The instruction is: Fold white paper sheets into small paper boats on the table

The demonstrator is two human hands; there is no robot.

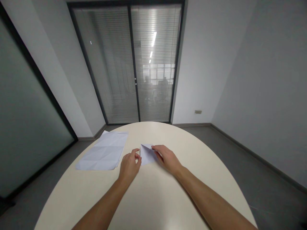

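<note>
A small folded sheet of white paper [146, 155] stands partly raised on the table between my hands, its upper layer lifted off the lower one. My right hand [166, 157] pinches the upper right edge of this paper between thumb and fingers. At the paper's left edge is my left hand [130, 164], fingers curled and the thumb and fingertips closed on that edge. Farther left, a stack of creased white paper sheets [103, 153] lies flat, apart from both hands.
The round cream table [153, 195] curves away on both sides and at the back. Beyond it stand glass doors [134, 64] with blinds, and a grey wall [263, 80] rises on the right. A wall socket [198, 112] sits low on the back wall.
</note>
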